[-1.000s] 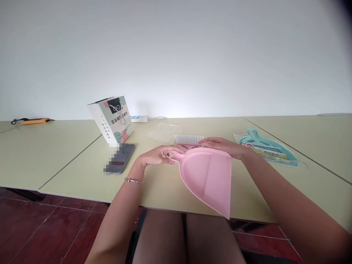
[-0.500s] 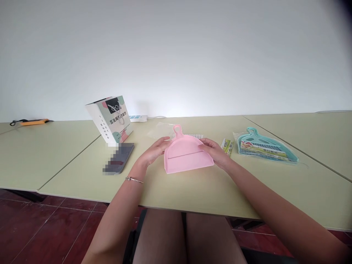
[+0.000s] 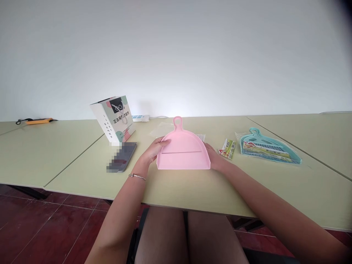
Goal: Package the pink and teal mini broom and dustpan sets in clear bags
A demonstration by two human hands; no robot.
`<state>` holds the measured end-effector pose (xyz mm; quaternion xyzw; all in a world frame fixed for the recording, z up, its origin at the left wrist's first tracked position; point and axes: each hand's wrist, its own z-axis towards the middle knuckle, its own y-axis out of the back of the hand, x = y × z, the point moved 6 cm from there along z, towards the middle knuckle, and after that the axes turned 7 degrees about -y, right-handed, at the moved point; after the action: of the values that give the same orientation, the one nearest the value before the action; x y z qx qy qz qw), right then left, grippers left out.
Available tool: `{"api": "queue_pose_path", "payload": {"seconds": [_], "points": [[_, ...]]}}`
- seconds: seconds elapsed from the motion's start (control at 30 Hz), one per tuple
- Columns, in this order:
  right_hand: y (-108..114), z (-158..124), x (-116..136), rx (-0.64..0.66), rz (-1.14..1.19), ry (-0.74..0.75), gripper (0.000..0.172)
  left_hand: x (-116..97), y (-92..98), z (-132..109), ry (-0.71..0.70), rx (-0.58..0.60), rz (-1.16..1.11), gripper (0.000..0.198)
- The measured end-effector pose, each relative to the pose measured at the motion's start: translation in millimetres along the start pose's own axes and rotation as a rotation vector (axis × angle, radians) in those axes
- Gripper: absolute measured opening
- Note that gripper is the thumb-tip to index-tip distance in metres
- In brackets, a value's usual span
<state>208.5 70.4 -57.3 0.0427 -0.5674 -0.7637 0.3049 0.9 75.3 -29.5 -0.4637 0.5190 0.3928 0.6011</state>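
Here, a pink dustpan (image 3: 183,145) is being held over the table (image 3: 187,190): the left hand (image 3: 156,149) is clamping its left side, the right hand (image 3: 216,157) is touching its right side, its grip hidden; white bristles (image 3: 201,137) are showing behind.

In front of the pink dustpan (image 3: 184,146), toward the near edge, the table (image 3: 192,190) offers a bare strip where a hand could pass; behind the pan, the brush (image 3: 201,138), mostly hidden, and the clear plastic wrapper (image 3: 162,129) are low obstacles; on the left, a bare gap lies between the left hand (image 3: 156,149) and the phone (image 3: 125,156), while the paper bag (image 3: 117,119) stands as a tall obstacle behind this phone; on the right, the printed card (image 3: 228,148) lies near the right hand (image 3: 216,157), and between this card and the wrapped teal dustpan set (image 3: 271,148) the passage is narrow; beyond the card, toward the wall (image 3: 192,55), the way is open
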Motion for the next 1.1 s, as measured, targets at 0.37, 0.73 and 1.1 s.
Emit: {"api": "queue_pose_path", "payload": {"seconds": [0.37,0.73,1.1], "points": [[18,-4,10,0.219,-0.195,-0.077,0.023,-2,-6.0,-3,-0.010,0.035,0.011,0.057],[58,1,-23,-0.348,-0.022,-0.184,0.023,-3,-2.4,-1,-0.038,0.059,-0.015,0.054],[110,-34,-64,-1.009,1.061,-0.455,0.032,-3,-7.2,-3,-0.024,0.051,0.052,0.055]]}}
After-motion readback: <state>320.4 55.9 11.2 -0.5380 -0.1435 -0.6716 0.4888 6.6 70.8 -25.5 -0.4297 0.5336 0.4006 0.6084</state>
